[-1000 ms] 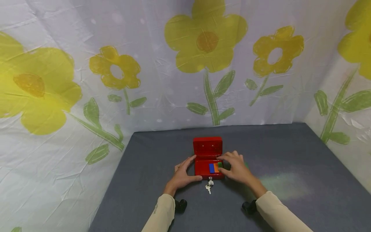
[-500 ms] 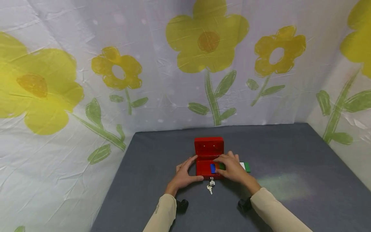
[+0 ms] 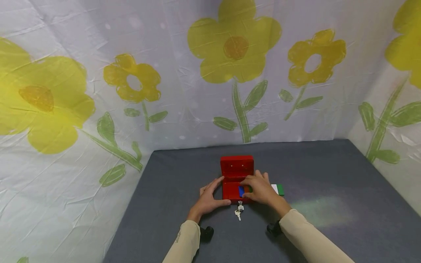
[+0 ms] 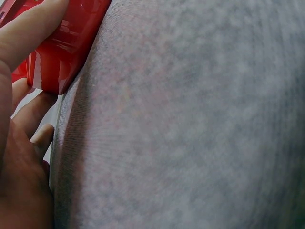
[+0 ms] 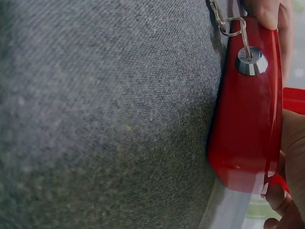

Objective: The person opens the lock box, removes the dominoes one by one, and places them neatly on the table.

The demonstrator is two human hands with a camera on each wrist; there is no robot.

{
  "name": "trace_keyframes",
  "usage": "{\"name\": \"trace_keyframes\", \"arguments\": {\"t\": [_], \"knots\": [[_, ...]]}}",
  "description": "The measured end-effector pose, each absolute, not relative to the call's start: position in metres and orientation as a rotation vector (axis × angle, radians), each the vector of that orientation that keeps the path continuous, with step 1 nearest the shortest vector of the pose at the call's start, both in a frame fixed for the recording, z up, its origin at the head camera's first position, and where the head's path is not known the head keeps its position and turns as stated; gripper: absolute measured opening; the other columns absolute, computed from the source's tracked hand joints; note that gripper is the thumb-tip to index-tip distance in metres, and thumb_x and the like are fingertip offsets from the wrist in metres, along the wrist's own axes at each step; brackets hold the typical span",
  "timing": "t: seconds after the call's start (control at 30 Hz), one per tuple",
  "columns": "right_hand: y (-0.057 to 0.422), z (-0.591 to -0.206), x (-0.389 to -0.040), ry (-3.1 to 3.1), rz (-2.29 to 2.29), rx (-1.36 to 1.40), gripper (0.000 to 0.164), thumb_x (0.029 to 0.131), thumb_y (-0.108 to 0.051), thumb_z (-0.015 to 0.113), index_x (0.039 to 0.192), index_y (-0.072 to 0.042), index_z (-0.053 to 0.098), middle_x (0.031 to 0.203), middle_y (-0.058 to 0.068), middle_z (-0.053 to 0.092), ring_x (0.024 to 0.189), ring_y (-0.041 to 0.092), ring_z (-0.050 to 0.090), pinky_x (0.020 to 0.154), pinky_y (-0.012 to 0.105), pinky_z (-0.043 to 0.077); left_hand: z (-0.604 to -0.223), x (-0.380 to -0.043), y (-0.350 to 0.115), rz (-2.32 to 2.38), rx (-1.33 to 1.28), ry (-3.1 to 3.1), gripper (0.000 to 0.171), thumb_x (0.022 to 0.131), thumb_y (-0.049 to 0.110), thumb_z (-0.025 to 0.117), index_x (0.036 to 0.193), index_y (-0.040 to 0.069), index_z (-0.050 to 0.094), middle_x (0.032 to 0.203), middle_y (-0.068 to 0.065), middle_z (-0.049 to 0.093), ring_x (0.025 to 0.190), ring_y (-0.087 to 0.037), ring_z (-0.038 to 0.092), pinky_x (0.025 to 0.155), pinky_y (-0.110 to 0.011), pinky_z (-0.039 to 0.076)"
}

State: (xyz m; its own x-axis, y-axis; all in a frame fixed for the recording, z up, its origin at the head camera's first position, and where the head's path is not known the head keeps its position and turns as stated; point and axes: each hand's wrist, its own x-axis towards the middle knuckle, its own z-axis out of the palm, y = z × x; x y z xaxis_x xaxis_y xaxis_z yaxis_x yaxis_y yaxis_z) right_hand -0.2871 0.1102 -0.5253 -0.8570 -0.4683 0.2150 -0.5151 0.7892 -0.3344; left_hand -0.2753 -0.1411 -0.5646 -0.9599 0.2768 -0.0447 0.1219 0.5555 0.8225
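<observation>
A small red metal cash box (image 3: pixel 229 191) stands on the table with its lid (image 3: pixel 236 166) raised. Keys (image 3: pixel 238 214) hang from the lock (image 5: pixel 251 62) in its front. My left hand (image 3: pixel 206 202) grips the left side, thumb at the front corner and fingers toward the back. Inside lie coloured pieces in a row: a blue piece (image 3: pixel 241 191), an orange one in shadow and a green one. Over these, my right hand (image 3: pixel 261 190) reaches in from the right, thumb and fingertips about the ends of the pieces. Its fingers partly hide the orange and green ones.
Right of the box, partly behind my right hand, lie a white piece (image 3: pixel 274 188) and a green piece (image 3: pixel 280 189) on the dark grey table (image 3: pixel 184 171). A flower-printed cloth (image 3: pixel 184 109) hangs at the back and sides.
My right hand has moved left over the row of coloured pieces, uncovering the white and green pieces beside the box. The left hand keeps its place on the box.
</observation>
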Motion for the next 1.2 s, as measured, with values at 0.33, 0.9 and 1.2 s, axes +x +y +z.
{"name": "trace_keyframes", "arguments": {"t": [0.33, 0.9, 1.2], "knots": [[0.104, -0.525, -0.289, -2.847, 0.525, 0.785, 0.041, 0.075, -0.03, 0.091, 0.111, -0.016, 0.079, 0.113, 0.002, 0.076, 0.084, 0.016, 0.038, 0.073, 0.04, 0.019, -0.567, -0.276, -0.141, 1.349, 0.359, 2.634, 0.093, 0.077, 0.049, 0.085, 0.156, 0.043, 0.036, 0.164, 0.002, 0.038, 0.153, -0.03, 0.02, 0.115, -0.063, 0.024], [0.099, -0.52, -0.29, -2.875, 0.466, 0.787, 0.041, 0.073, -0.026, 0.092, 0.11, -0.013, 0.08, 0.106, 0.004, 0.075, 0.087, 0.02, 0.039, 0.073, 0.042, 0.021, -0.567, -0.275, -0.142, 1.354, 0.339, 2.633, 0.093, 0.076, 0.051, 0.086, 0.155, 0.044, 0.037, 0.164, 0.003, 0.038, 0.153, -0.03, 0.019, 0.115, -0.063, 0.025], [0.099, -0.521, -0.291, -2.889, 0.471, 0.777, 0.041, 0.073, -0.026, 0.092, 0.11, -0.013, 0.08, 0.104, 0.003, 0.074, 0.086, 0.02, 0.038, 0.073, 0.042, 0.02, -0.566, -0.275, -0.141, 1.364, 0.313, 2.628, 0.093, 0.075, 0.052, 0.086, 0.154, 0.046, 0.038, 0.165, 0.002, 0.037, 0.15, -0.031, 0.019, 0.114, -0.064, 0.027]]}}
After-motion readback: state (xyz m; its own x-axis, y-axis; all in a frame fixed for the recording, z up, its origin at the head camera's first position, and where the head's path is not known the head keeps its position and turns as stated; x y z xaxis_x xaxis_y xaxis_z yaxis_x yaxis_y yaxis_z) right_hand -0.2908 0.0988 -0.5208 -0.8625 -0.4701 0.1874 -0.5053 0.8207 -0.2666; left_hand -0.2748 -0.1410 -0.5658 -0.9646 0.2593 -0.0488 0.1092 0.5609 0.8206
